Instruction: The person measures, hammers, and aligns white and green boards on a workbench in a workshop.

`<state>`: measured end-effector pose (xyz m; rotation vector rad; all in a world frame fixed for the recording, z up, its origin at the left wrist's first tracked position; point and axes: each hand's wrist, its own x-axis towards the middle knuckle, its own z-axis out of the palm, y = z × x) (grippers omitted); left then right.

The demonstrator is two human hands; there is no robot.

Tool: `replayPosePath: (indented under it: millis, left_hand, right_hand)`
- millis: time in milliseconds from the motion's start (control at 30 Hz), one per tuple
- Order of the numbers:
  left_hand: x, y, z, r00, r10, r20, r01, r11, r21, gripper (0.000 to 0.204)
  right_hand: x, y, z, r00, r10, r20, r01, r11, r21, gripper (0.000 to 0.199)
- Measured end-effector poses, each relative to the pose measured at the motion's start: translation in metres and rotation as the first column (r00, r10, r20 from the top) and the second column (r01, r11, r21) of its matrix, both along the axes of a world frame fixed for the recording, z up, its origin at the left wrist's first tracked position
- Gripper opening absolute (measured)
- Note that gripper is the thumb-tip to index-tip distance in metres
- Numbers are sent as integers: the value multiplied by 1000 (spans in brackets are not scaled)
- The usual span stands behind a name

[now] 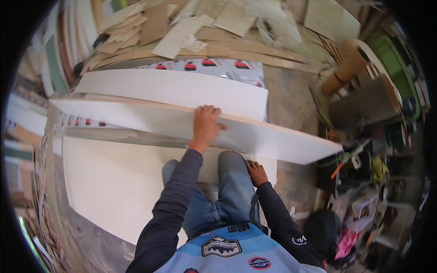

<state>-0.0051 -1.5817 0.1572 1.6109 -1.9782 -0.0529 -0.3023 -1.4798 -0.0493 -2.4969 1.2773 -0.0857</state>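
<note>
A long white board [264, 136] stands on its edge in front of my knees and runs from far left to right. My left hand [207, 127] is closed over its top edge, with the fingers hooked on the far side and the thumb on the near face. My right hand [256, 173] rests beside my right knee, its fingers stretched out and lying on or close to the white panel under me; the exact contact is hard to see. Beneath my legs lies that large white panel [104, 173]. Just beyond the standing board lies another white board [173, 86].
Printed plastic sheeting [218, 66] lies under the far board. Wood offcuts [123, 29] and a clear plastic bag [277, 27] are strewn at the back. Cardboard tubes [348, 70], a green bin [396, 63] and a toolbox with tools [343, 170] stand on the right.
</note>
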Motion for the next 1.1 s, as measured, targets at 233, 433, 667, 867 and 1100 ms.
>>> replayPosePath:
  millis: [233,433,667,867,1100]
  left_hand:
    - [14,25,-9,999,-30,-44,30,1000,-1,47]
    - [97,50,25,994,9,111,-10,1000,5,50]
    - [211,40,14,980,126,153,-136,989,60,53]
    - [220,34,-1,999,1,-43,-1,1000,2,45]
    - [188,74,-6,978,12,-210,1,998,59,47]
  right_hand:
    - [-8,0,-5,978,-154,-141,185,953,241,65]
    - [-58,47,87,693,-532,488,463,846,264,52]
    - [35,24,223,113,-600,792,172,797,580,61]
    - [82,-30,247,402,-235,885,301,947,115,64]
    - [130,-59,235,703,64,708,361,826,-433,62]
